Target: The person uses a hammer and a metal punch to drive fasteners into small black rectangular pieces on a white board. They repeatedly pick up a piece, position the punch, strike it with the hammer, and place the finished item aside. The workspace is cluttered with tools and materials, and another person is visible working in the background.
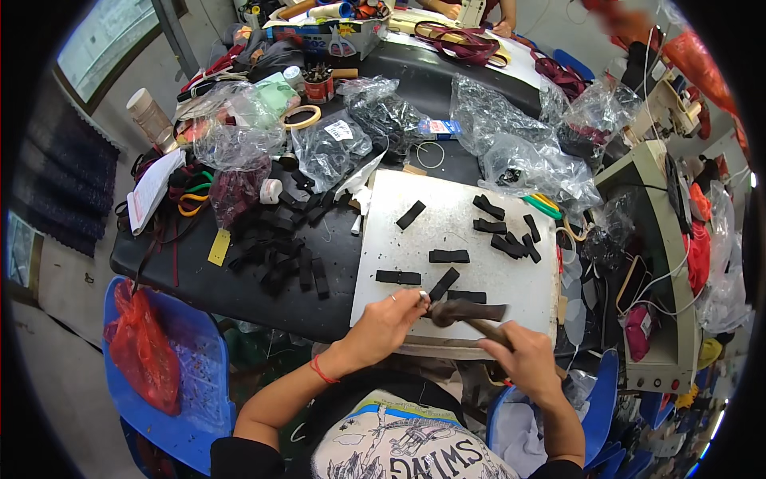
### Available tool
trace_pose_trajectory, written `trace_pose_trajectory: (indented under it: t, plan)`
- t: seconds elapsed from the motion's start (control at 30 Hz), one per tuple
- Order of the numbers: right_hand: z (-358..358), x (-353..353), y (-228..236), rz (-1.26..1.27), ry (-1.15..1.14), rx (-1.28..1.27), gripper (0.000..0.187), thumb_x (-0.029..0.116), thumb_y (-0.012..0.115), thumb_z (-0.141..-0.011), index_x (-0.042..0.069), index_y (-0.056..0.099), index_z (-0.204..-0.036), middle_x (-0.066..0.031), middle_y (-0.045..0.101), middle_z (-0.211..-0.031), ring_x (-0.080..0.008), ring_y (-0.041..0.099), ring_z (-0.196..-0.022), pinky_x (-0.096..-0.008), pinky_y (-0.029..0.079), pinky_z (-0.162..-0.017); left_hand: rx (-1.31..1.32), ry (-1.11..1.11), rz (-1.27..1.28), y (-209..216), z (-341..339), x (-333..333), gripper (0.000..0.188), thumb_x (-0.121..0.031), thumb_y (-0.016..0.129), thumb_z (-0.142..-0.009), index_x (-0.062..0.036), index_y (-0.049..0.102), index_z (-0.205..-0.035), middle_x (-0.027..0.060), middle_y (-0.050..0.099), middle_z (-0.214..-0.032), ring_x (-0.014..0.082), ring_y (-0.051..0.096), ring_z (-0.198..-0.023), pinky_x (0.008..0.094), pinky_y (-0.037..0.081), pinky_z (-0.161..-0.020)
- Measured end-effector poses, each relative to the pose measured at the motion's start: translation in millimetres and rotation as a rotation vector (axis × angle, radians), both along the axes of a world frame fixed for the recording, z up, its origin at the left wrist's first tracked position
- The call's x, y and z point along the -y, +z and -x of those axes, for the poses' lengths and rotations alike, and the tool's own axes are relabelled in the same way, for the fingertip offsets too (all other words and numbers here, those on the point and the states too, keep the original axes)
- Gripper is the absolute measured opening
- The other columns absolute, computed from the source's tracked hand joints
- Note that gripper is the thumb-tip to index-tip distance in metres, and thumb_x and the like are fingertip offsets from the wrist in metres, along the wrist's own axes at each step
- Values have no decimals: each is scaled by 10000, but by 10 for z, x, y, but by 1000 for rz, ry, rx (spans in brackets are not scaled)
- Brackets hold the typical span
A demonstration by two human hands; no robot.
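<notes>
My right hand (523, 358) is wrapped round the wooden handle of a hammer (472, 310). The dark hammer head is over the near edge of a white board (495, 275), just right of my left fingertips. Thumb and fingers of my left hand (384, 326) are pinched together at the board; what they hold is small and partly hidden by the hammer. Short black folded fabric strips lie about on the board: one (398, 277) is close to my left hand, another (444, 283) beyond the hammer head, and one (449, 256) farther off.
A heap of black strips (271, 247) lies on the dark table left of the board. Clear plastic bags (511, 152), a tape roll (302, 117) and a can (318, 85) stand behind. Blue chairs (199, 359) flank me. Another person's hand (503, 29) is at the far table.
</notes>
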State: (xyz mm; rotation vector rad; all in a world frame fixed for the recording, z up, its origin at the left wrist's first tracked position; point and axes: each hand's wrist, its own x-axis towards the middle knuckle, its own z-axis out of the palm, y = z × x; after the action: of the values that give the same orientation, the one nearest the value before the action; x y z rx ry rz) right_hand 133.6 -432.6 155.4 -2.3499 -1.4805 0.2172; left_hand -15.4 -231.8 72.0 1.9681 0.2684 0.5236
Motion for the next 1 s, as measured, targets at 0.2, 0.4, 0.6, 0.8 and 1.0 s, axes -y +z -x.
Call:
trace_pose_trajectory:
  t: [0.2, 0.4, 0.6, 0.8, 1.0]
  plan:
    - [70, -23, 541, -871, -230, -483, 469, 482, 635, -895, 24, 538, -870, -18, 461, -570, -98, 439, -431, -213, 334, -351, 65, -36, -95, -113, 53, 37, 262, -27, 588, -894, -25, 528, -1149, 190, 632, -954, 381, 652, -786, 422, 544, -617]
    - [109, -37, 660, -1067, -236, -508, 575, 628, 526, -886, 56, 475, -888, -13, 429, -561, -98, 345, -374, -224, 293, -327, 81, -91, -217, -82, 48, 76, 283, -4, 561, -879, -24, 527, -1160, 169, 625, -934, 370, 652, -767, 413, 542, -608]
    - [-19, -79, 281, -29, -74, -93, 247, 282, 746, -809, 53, 693, -885, -144, 617, -714, -316, 581, -577, -376, 441, -549, 31, 9, -184, -87, 23, 43, 251, -26, 572, -891, -11, 530, -1138, 152, 650, -904, 345, 668, -762, 387, 549, -621]
    - [-300, -114, 47, -11, -204, 185, 354, 322, 714, -841, 34, 530, -748, -148, 584, -656, -339, 575, -560, -424, 420, -512, 3, 74, 421, 124, -169, 45, 196, -59, 553, -952, 20, 518, -1128, 116, 677, -871, 154, 684, -872, 277, 556, -737]
    - [-278, -143, -174, 25, -130, 189, 412, 383, 681, -860, 40, 487, -741, -144, 575, -620, -358, 574, -530, -443, 424, -481, 19, 93, 120, 91, -332, 114, 180, -48, 555, -938, 19, 548, -1105, 130, 650, -824, 182, 652, -738, 298, 491, -645]
